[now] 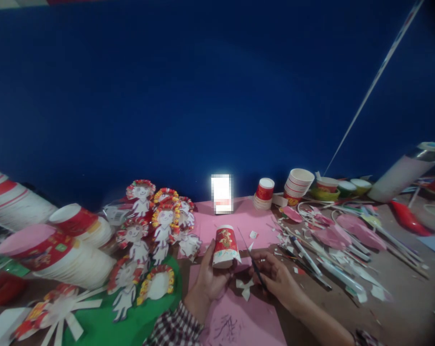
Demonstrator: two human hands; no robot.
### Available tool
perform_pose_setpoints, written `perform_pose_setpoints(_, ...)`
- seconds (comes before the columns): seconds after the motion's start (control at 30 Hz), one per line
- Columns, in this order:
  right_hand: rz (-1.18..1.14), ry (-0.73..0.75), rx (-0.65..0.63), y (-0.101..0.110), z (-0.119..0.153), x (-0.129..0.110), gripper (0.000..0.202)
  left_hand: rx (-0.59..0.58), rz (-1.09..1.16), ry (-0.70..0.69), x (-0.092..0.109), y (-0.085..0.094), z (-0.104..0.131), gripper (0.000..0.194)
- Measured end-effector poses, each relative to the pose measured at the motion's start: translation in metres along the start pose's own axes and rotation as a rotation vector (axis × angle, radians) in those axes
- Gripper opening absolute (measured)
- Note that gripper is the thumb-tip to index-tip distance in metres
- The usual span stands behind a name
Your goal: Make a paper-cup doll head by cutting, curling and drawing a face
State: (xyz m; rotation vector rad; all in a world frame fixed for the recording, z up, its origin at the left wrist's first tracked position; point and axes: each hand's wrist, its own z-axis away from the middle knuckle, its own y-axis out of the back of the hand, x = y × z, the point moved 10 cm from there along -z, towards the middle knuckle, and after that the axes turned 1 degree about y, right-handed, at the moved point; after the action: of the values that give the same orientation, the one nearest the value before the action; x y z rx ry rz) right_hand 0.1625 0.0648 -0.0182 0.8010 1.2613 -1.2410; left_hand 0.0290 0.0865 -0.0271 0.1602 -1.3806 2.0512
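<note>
My left hand is wrapped around a red-and-white paper cup, held tilted with its rim toward me. A flap of cut paper sticks out at the cup's lower right. Just right of it, my right hand grips a slim dark tool with a narrow pointed end reaching up beside the cup; its exact kind is unclear. Below, a scrap of white paper lies between the hands. Pink paper sheets cover the table under them, the nearest bearing dark pen lines.
Several cut-paper figures with red-yellow frills stand left, beside a green sheet. Stacked paper cups lie far left. More cups stand at the back. Pens, brushes and scraps litter the right, near a tall bottle.
</note>
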Motion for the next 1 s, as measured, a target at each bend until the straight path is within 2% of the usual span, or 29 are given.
perform_pose_setpoints(0.1,0.005,0.010,0.000,0.0011,-0.0008,0.0011,0.050,0.042,0.063,0.034,-0.0034,0.0041,-0.0007,0.044)
perform_pose_setpoints(0.33,0.008,0.023,0.000,0.0006,0.0000,-0.0016,0.048,0.046,0.092,0.035,-0.0034,0.0022,0.0007,0.045)
perform_pose_setpoints(0.53,0.004,-0.002,0.001,-0.0013,0.0009,-0.0027,0.050,0.048,0.060,0.029,-0.0027,0.0031,0.0011,0.040)
perform_pose_setpoints(1.0,0.007,0.006,-0.002,0.0000,0.0007,-0.0012,0.050,0.022,-0.016,0.016,-0.0012,-0.0003,0.0021,0.046)
